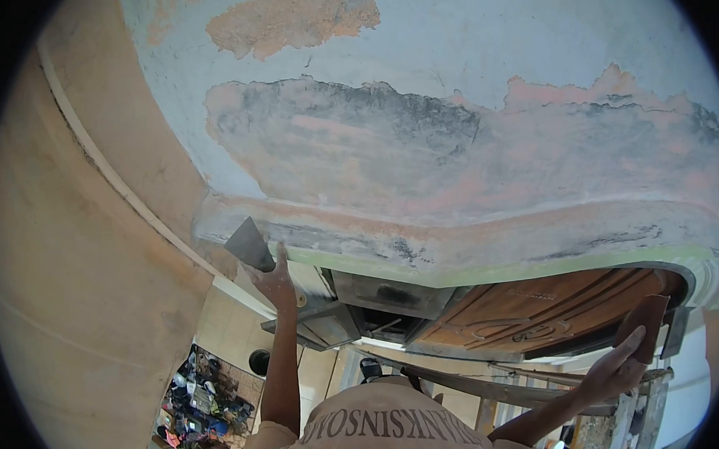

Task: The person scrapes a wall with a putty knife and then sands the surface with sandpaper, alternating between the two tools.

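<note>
My left hand (275,282) grips a dark, flat-bladed scraper (250,245), its wide blade pointing up and left beside the left end of the ledge. On the right, my right hand (616,369) holds a reddish-brown flat piece (646,325), raised in front of the wooden door. Above both hands spreads the wall (447,25), pale blue with a large rough patch (356,155) of grey, pink and dark smears. Below that patch runs a curved ledge (425,241) with dark scuffs and a pale green lower edge.
A carved wooden door (510,314) lies under the ledge. Scaffold planks (498,389) cross behind my body, with a wooden support (630,418) at lower right. Far below left, assorted items (202,399) cover the floor. A beige wall (77,264) rises at left.
</note>
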`<action>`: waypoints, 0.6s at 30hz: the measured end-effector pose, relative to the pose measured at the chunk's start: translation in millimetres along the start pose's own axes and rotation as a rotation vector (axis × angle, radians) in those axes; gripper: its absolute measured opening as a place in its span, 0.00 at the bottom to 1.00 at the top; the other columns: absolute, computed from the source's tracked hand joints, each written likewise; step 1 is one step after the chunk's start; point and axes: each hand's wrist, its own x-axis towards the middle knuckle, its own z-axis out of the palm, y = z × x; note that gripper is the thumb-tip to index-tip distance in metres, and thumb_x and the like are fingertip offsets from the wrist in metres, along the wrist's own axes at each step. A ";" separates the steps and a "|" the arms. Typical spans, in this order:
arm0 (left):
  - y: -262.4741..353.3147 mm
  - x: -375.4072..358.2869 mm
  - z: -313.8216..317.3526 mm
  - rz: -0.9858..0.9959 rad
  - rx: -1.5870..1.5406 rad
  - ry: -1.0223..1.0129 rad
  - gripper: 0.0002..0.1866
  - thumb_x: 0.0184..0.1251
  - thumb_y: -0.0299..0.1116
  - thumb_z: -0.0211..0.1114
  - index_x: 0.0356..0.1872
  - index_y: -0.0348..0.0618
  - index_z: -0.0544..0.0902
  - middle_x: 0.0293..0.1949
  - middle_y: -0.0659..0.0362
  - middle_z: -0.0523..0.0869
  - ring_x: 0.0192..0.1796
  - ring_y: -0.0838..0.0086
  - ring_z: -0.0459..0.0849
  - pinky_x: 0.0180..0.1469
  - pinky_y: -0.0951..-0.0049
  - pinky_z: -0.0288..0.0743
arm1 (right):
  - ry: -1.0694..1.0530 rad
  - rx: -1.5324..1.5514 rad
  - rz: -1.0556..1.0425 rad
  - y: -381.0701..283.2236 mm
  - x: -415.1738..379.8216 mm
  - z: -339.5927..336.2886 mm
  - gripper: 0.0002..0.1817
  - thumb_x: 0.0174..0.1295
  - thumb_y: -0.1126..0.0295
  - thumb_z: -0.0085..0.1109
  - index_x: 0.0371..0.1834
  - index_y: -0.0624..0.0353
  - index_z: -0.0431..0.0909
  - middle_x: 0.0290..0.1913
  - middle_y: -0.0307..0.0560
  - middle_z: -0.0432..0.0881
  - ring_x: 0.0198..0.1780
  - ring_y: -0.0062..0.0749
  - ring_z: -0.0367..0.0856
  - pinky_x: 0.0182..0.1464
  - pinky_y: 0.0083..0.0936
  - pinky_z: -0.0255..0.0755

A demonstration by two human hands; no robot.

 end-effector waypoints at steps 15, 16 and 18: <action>-42.2 -9.1 -15.0 0.607 0.408 -0.071 0.31 0.63 0.38 0.64 0.58 0.23 0.65 0.54 0.32 0.73 0.59 0.49 0.72 0.61 0.58 0.65 | -0.984 1.218 -0.547 -166.5 -49.4 118.6 0.15 0.58 0.82 0.54 0.49 0.64 0.79 0.44 0.57 0.83 0.38 0.39 0.84 0.37 0.24 0.77; -23.1 -13.5 -23.4 0.336 0.109 -0.192 0.28 0.65 0.37 0.62 0.58 0.26 0.66 0.51 0.36 0.75 0.53 0.54 0.74 0.55 0.61 0.68 | -0.995 1.195 -0.538 -166.4 -53.3 121.5 0.15 0.58 0.81 0.54 0.49 0.63 0.79 0.45 0.56 0.83 0.40 0.40 0.84 0.38 0.26 0.77; 36.2 -27.4 -40.5 -0.216 -0.497 -0.381 0.21 0.69 0.35 0.57 0.56 0.32 0.69 0.44 0.44 0.79 0.40 0.64 0.80 0.42 0.66 0.76 | -1.018 1.152 -0.522 -167.9 -60.2 126.5 0.15 0.58 0.81 0.53 0.50 0.63 0.79 0.46 0.55 0.82 0.44 0.42 0.84 0.42 0.29 0.77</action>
